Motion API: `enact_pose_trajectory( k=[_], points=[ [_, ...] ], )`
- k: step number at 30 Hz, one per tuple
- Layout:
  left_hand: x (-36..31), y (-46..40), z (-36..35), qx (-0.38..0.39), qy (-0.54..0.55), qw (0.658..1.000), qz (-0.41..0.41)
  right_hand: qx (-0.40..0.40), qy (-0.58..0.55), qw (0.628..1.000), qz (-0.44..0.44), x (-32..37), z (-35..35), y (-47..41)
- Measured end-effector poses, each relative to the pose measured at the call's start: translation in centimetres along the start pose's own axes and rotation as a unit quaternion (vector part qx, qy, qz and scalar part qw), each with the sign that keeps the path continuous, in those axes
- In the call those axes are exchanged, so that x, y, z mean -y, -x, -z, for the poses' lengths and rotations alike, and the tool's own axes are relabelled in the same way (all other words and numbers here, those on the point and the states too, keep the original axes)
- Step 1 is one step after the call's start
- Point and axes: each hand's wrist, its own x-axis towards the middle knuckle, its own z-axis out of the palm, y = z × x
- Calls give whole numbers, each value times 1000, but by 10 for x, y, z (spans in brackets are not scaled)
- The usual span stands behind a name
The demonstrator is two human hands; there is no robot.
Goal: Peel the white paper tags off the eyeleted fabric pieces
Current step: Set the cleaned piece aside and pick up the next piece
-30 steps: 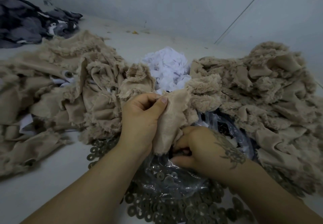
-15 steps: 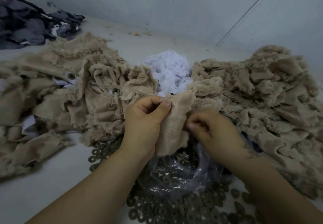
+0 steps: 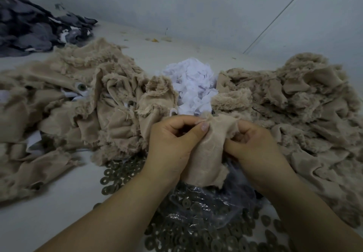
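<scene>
A small beige fabric piece (image 3: 208,153) hangs between my two hands above the table. My left hand (image 3: 172,143) pinches its upper left edge between thumb and curled fingers. My right hand (image 3: 255,149) grips its right edge with curled fingers. No tag or eyelet shows on the side facing me. A heap of torn white paper tags (image 3: 192,84) lies just beyond my hands. Beige fabric piles lie to the left (image 3: 78,104) and to the right (image 3: 294,104); an eyelet (image 3: 81,87) shows in the left pile.
Several metal rings (image 3: 121,173) are scattered on the white table under my hands, around a crumpled clear plastic bag (image 3: 206,206). Dark grey cloth (image 3: 29,25) is heaped at the far left. A grey wall rises behind, with a thin rod (image 3: 275,18) leaning on it.
My right hand came up from the plastic bag and took hold of the right edge of the fabric piece. The left hand kept its pinch on the piece.
</scene>
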Motion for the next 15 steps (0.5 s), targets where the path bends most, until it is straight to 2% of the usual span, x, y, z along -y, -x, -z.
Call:
enact_pose_trajectory(
  k=[5, 9, 15],
  points=[
    [4, 0, -1, 6, -13, 1000, 10, 17, -77, 996, -31, -2, -6, 2],
    [6, -1, 1, -9, -34, 999, 9, -4, -85, 996, -20, -4, -8, 3],
    [6, 1, -2, 20, -79, 996, -23, -31, -79, 996, -6, -5, -8, 5]
  ],
)
